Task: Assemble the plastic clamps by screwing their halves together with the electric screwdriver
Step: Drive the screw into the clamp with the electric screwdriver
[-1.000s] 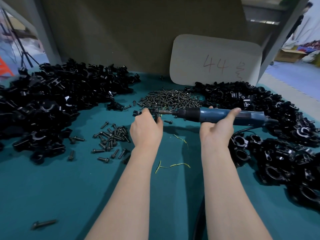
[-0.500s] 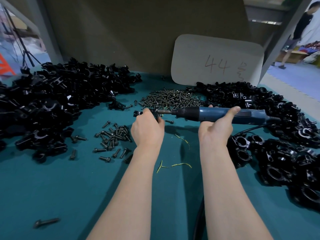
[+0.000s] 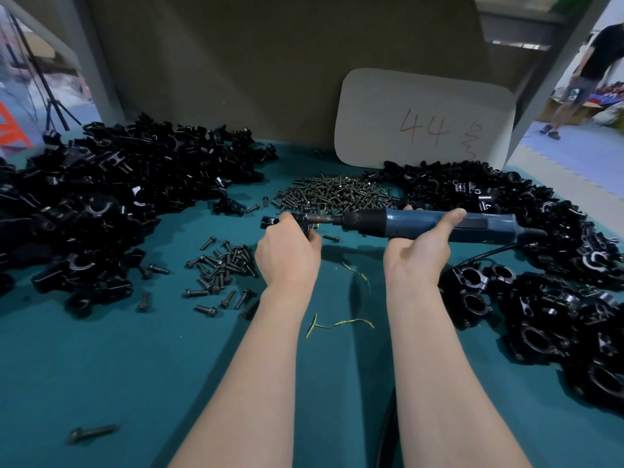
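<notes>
Clamp was pinched in the left grip and met by the screwdriver clasped in the right grip.

place: likely factory assembly bench | heaps of clamp parts | screw pile | numbered card

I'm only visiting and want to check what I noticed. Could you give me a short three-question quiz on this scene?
1. True or false: the right hand holds the electric screwdriver.
2. What does the left hand hold? A a black clamp; B a spanner; C a cup.
3. Fill in: the white card at the back reads ___.
Key: 1 true; 2 A; 3 44.
</notes>
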Tool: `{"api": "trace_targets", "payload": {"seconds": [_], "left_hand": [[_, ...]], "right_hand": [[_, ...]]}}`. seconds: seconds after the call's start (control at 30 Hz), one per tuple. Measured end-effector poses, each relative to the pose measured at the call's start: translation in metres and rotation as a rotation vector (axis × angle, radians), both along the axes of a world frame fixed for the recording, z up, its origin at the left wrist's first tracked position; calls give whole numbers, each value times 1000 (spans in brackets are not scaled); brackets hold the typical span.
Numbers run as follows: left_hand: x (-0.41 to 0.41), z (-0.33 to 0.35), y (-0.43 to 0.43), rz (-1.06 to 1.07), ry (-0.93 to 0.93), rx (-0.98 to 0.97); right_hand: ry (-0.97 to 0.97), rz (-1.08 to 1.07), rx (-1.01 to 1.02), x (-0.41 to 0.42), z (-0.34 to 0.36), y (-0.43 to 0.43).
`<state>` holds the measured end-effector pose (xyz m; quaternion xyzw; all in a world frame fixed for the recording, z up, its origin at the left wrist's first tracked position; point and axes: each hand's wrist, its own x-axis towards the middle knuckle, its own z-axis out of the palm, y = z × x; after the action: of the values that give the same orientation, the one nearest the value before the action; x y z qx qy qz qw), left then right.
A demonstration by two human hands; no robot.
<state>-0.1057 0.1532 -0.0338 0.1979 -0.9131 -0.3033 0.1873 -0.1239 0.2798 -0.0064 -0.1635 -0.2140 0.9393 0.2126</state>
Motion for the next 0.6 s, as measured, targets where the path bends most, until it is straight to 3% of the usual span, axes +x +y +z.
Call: {"api": "trace_targets", "payload": {"seconds": [0.3,0.6], "left_hand": [[0,2,-2,-6,-34,18],[-1,10,-16,-63,-254,55]], "right_hand": [[60,31,64,1,1,-2],[144,130,69,4,-1,-6]]}}
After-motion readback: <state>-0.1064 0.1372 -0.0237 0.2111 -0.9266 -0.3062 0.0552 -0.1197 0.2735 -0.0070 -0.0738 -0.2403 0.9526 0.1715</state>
